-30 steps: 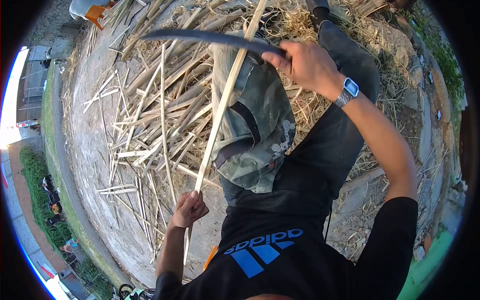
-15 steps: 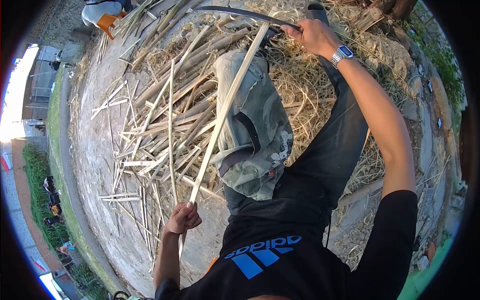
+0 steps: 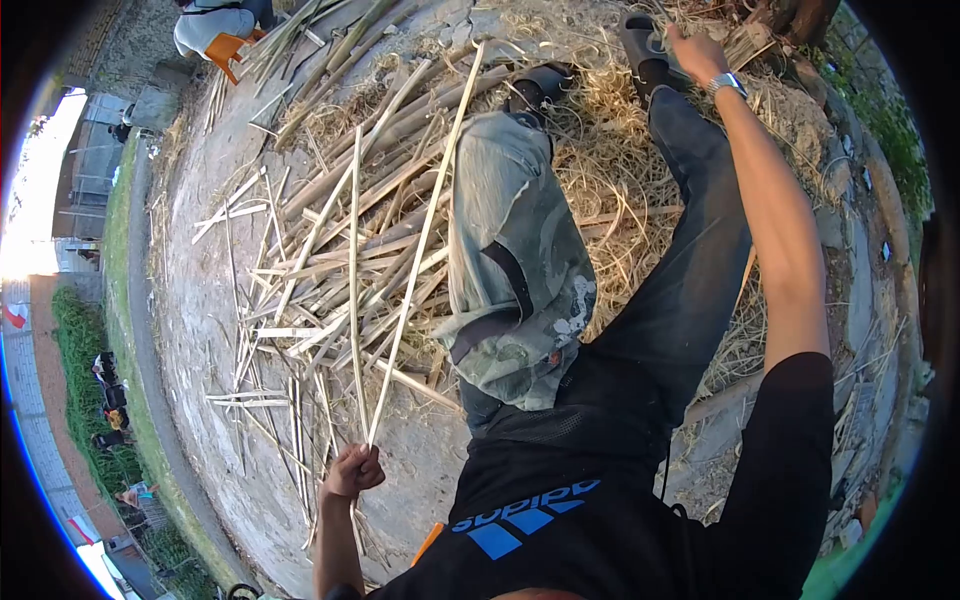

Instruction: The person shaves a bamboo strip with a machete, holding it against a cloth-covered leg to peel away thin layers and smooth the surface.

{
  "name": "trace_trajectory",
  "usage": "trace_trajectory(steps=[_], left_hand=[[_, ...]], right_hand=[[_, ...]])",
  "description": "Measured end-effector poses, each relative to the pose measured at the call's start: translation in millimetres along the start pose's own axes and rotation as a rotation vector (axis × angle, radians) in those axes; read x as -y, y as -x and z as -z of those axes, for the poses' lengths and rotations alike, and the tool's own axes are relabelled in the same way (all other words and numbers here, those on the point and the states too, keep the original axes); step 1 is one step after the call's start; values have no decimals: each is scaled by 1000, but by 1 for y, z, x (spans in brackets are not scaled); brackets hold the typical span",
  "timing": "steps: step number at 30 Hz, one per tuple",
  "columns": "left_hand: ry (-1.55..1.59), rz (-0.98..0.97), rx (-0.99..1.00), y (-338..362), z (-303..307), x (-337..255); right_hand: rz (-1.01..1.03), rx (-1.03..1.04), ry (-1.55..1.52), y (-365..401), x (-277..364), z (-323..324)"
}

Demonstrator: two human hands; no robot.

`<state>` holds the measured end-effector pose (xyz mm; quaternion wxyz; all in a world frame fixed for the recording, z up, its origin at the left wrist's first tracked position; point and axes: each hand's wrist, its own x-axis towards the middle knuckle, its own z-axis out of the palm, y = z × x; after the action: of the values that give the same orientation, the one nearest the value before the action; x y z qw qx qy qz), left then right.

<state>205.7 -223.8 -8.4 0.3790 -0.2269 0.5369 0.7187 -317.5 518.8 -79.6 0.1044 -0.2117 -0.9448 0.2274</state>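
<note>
A long pale strip (image 3: 425, 235) has its lower part in the left grip (image 3: 354, 470), which is closed around it; from there it slants up and away, passing just left of the cloth (image 3: 505, 190) draped over the left leg. A second strip (image 3: 355, 250) also runs down to the left grip; whether the fingers hold it as well cannot be told.

Well apart from the left grip, far forward and to its right, is the right grip (image 3: 697, 55), a watch (image 3: 727, 84) at its wrist. Its fingers are bent near the right shoe (image 3: 637, 38), and whether they close on anything cannot be told.

Ahead of the left grip, a heap of split stalks (image 3: 325, 197) lies on the ground (image 3: 205, 310). Curled shavings (image 3: 622, 225) spread below the right grip, between the legs. Farthest ahead of the left grip, a person sits on an orange chair (image 3: 228, 47).
</note>
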Motion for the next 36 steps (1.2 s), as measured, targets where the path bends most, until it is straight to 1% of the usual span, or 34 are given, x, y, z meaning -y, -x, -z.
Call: trace_trajectory(steps=[1, 2, 3, 4, 6, 8, 9, 10, 12, 13, 14, 16, 18, 19, 20, 22, 23, 24, 26, 27, 29, 30, 32, 33, 34, 36], left_hand=[[36, -30, -58, 7, -3, 0], [76, 2, -84, 6, 0, 5], [83, 6, -90, 5, -3, 8], [85, 12, -94, -1, -4, 7], [90, 17, -74, -14, -9, -4], [-23, -96, -126, -27, -15, -27], [-28, -177, -146, -34, -15, -38], [-34, -259, -165, -42, -17, -51], [-102, -385, -208, -55, -24, -81], [-146, -440, -186, -61, -24, -93], [-226, -471, -239, -67, -30, -104], [-366, -458, -245, -73, -29, -111], [-573, -452, -186, -73, -35, -114], [-617, -445, -167, -73, -37, -112], [-619, -439, -159, -73, -38, -107], [-532, -422, -186, -70, -37, -95], [-546, -406, -198, -67, -30, -88], [-540, -403, -202, -65, -29, -81], [-633, -364, -227, -60, -26, -74], [-633, -360, -214, -58, -25, -71], [-619, -348, -225, -55, -20, -62], [-612, -341, -231, -55, -17, -58], [-645, -366, -240, -54, -12, -51], [-654, -349, -256, -55, -9, -47], [-663, -333, -271, -55, -7, -44], [-715, -315, -274, -58, -10, -40]], right_hand=[[19, 2, -12, -2, 4, 17], [48, 21, -7, 9, 7, 40], [70, 27, -123, 26, 18, 53], [55, 63, -323, 45, 29, 64], [-62, 190, -696, 93, 61, 88], [-226, 289, -898, 137, 101, 106], [15, 335, -947, 131, 79, 85], [22, 329, -952, 141, 87, 84], [5, 429, -1066, 171, 109, 82], [12, 456, -1119, 183, 116, 80], [22, 480, -1173, 195, 124, 79], [42, 459, -1273, 213, 139, 74], [57, 415, -1320, 228, 149, 74], [41, 357, -1315, 236, 156, 75], [32, 352, -1312, 240, 162, 75], [155, 191, -1369, 248, 170, 75], [202, 158, -1379, 248, 170, 72], [202, 167, -1377, 251, 170, 71], [159, 179, -1468, 257, 174, 70], [163, 187, -1467, 259, 174, 68], [182, 262, -1321, 266, 167, 65], [181, 264, -1318, 270, 164, 65], [236, 434, -1101, 278, 158, 65], [319, 395, -944, 281, 155, 61], [321, 397, -942, 286, 153, 58], [609, 352, -527, 305, 149, 56]])
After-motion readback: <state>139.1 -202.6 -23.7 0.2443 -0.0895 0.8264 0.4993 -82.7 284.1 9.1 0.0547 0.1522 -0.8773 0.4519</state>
